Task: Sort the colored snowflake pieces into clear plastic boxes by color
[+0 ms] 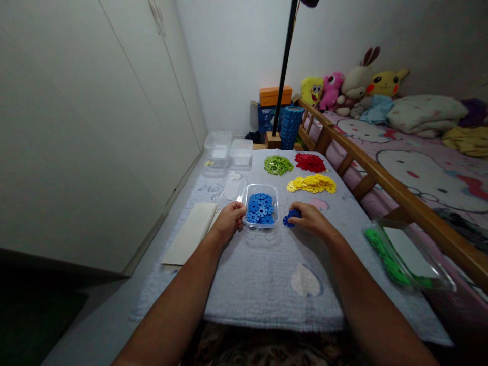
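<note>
A clear plastic container (277, 203) stands at the middle of the cloth-covered table, with blue flower-shaped plastic pieces (261, 207) heaped inside. My left hand (232, 214) pinches the left rim of this container. Just right of it, my right hand (305, 217) is closed around a few darker blue flower-shaped pieces (292, 217), low over the cloth. Its fingers partly cover them, so their number is unclear. The container's clear lid appears to lie open on the left side.
Piles of light green pieces (278, 165), red pieces (310, 162) and yellow pieces (311, 184) lie at the back right. Two clear tubs (241, 152) stand back left. Folded cream sheets (189, 235) lie left; a clear box with green pieces (389, 259) sits right, beside the wooden bed rail (366, 157).
</note>
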A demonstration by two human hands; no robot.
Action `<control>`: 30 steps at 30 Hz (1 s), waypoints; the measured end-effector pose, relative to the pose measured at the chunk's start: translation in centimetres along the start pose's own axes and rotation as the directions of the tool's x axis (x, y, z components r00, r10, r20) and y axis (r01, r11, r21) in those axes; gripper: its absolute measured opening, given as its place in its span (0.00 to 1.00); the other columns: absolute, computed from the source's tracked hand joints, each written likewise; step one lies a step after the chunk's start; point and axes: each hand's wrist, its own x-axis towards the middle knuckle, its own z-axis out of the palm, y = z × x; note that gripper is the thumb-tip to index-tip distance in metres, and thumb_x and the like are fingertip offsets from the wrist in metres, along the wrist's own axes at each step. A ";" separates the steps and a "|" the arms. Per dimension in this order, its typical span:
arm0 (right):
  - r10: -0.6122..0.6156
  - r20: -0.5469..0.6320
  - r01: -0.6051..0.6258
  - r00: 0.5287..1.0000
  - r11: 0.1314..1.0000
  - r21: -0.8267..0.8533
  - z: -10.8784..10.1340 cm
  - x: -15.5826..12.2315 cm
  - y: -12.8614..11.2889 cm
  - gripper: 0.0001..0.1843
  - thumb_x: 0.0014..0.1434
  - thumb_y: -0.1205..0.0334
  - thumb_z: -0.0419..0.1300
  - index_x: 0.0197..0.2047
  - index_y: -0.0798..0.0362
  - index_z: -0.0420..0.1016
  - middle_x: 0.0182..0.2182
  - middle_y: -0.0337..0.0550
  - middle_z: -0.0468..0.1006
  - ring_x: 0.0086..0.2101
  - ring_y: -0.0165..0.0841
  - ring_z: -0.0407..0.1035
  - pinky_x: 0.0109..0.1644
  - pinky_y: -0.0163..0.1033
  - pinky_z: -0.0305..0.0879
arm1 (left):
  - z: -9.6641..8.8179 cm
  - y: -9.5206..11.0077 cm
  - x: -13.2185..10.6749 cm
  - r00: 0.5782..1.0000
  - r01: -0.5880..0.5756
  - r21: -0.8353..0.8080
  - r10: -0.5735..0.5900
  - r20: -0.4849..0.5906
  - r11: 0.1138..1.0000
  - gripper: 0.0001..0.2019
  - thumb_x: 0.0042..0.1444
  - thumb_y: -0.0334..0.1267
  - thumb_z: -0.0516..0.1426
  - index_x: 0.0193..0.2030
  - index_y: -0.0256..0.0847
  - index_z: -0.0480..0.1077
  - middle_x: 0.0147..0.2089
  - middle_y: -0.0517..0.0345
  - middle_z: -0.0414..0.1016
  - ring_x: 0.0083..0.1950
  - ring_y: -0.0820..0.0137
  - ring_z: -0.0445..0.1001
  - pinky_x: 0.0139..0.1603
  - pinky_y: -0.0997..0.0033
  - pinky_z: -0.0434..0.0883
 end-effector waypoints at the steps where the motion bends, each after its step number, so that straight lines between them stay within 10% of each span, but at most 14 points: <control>1: -0.004 -0.043 0.003 0.999 1.000 -0.007 0.4 0.3 0.3 0.04 0.49 0.63 0.63 0.32 0.50 0.74 0.29 0.39 0.77 0.32 0.35 0.69 0.38 0.37 0.60 | 0.0 0.0 0.0 1.000 0.002 0.003 -0.002 0.000 1.000 0.17 0.43 0.43 0.67 0.31 0.41 0.62 0.19 0.71 0.59 0.17 0.81 0.56 0.18 0.79 0.54; 10: -0.065 -0.303 0.088 0.951 0.994 0.064 1.3 0.4 2.3 0.10 0.57 0.62 0.53 0.36 0.52 0.76 0.35 0.46 0.76 0.40 0.39 0.69 0.47 0.42 0.64 | 0.3 0.4 -0.6 0.999 0.034 0.040 -0.033 -0.010 0.999 0.16 0.44 0.43 0.65 0.31 0.42 0.62 0.17 0.71 0.59 0.16 0.79 0.56 0.17 0.78 0.55; 14: -0.049 -0.285 0.122 0.957 0.962 0.244 1.0 0.7 -0.3 0.17 0.57 0.58 0.59 0.49 0.51 0.71 0.30 0.37 0.72 0.31 0.34 0.67 0.37 0.39 0.63 | 0.3 0.5 -0.6 0.999 0.040 0.046 -0.039 -0.014 0.998 0.16 0.43 0.41 0.65 0.31 0.42 0.61 0.17 0.71 0.58 0.15 0.80 0.55 0.17 0.79 0.53; 21: -0.249 -0.195 0.281 0.949 0.947 0.157 2.3 1.7 -4.6 0.06 0.58 0.62 0.58 0.38 0.50 0.76 0.33 0.41 0.78 0.36 0.35 0.70 0.45 0.41 0.64 | 0.3 0.6 -0.6 0.999 0.045 0.050 -0.044 -0.010 0.998 0.17 0.43 0.43 0.66 0.31 0.43 0.62 0.16 0.71 0.59 0.15 0.79 0.56 0.17 0.78 0.54; 30: -0.112 -0.254 0.084 0.961 0.989 -0.121 1.8 1.6 0.7 0.04 0.54 0.63 0.61 0.35 0.52 0.76 0.37 0.46 0.77 0.38 0.38 0.68 0.47 0.44 0.62 | 0.3 0.7 -0.7 0.999 0.039 0.064 -0.038 -0.011 0.997 0.16 0.44 0.43 0.65 0.31 0.42 0.61 0.17 0.70 0.59 0.15 0.80 0.56 0.17 0.78 0.53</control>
